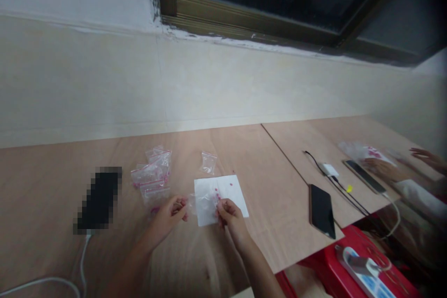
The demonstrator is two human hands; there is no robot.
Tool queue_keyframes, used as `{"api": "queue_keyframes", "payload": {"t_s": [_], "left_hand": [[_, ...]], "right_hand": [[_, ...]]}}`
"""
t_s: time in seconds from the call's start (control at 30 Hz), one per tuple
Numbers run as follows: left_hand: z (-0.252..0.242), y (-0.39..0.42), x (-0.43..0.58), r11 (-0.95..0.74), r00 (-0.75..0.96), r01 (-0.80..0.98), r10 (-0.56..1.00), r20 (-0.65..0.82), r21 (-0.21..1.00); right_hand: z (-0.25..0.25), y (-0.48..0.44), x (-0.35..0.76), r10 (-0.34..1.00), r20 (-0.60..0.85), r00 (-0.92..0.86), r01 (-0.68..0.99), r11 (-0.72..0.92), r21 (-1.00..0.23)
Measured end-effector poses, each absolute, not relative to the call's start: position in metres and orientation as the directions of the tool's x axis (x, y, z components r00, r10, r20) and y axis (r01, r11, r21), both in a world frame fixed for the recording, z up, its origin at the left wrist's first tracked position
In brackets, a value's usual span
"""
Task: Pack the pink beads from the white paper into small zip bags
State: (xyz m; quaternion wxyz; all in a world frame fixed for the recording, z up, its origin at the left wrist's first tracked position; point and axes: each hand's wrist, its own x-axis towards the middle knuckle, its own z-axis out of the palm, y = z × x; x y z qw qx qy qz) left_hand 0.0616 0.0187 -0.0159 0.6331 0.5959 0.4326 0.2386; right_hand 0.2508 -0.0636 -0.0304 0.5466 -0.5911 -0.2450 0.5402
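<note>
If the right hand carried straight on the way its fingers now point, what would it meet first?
Probably the small pink pieces lying on the white paper sheet, just ahead of the right hand. Depth is unclear from this single view, so the hand may be slightly above them.

Single head-worn view, from above near side of table (279, 195), facing forward and down; left hand (167, 219) and right hand (228, 214) close below, wall (174, 79) and window (261, 0) beyond far edge.
</note>
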Motion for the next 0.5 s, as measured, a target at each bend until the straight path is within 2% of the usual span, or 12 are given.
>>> {"api": "queue_keyframes", "payload": {"t_s": [0.17,0.23,0.3,0.43,0.5], "left_hand": [[-0.005,0.011,0.038,0.181,0.54,0.246,0.79,-0.29,0.952],[0.001,0.012,0.033,0.169,0.543,0.266,0.787,-0.292,0.949],[0.006,0.013,0.033,0.165,0.561,0.269,0.774,-0.294,0.949],[0.003,0.01,0.049,0.191,0.614,0.242,0.729,-0.302,0.951],[-0.006,0.007,0.055,0.188,0.617,0.238,0.728,-0.298,0.953]], "right_hand": [[-0.012,-0.062,0.271,0.864,-0.177,0.471,-0.011,-0.194,-0.981],[-0.007,-0.06,0.279,0.871,-0.118,0.476,0.09,-0.182,-0.979],[-0.005,-0.057,0.279,0.907,-0.106,0.409,0.13,-0.173,-0.976],[-0.014,-0.051,0.266,0.972,-0.148,0.182,0.093,-0.167,-0.982],[-0.024,-0.042,0.265,0.977,-0.152,0.153,0.082,-0.165,-0.983]]}}
